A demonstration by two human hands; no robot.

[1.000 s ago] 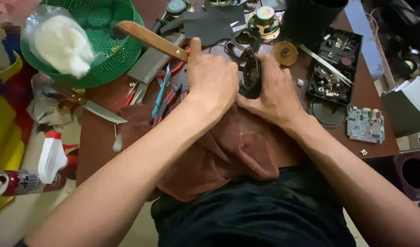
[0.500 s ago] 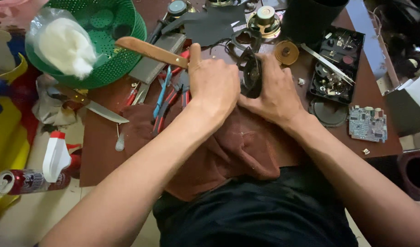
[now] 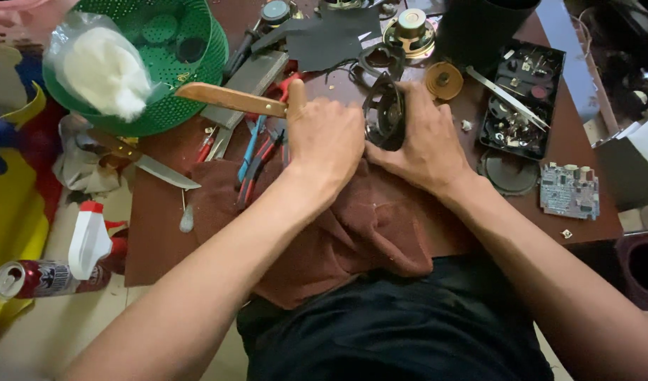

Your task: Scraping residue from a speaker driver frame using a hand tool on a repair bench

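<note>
Speaker frame (image 3: 385, 113) upright btwn left hand (image 3: 325, 140), right hand (image 3: 424, 137).

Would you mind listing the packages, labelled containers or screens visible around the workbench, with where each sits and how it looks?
Drink can: lying on its side on the floor at lower left, a red and silver cylinder.
Spray bottle: beside the can, white with a red trigger top.
Plastic bag: on the green basket at upper left, clear, holding white fluffy stuff.
No screen shows.
</note>
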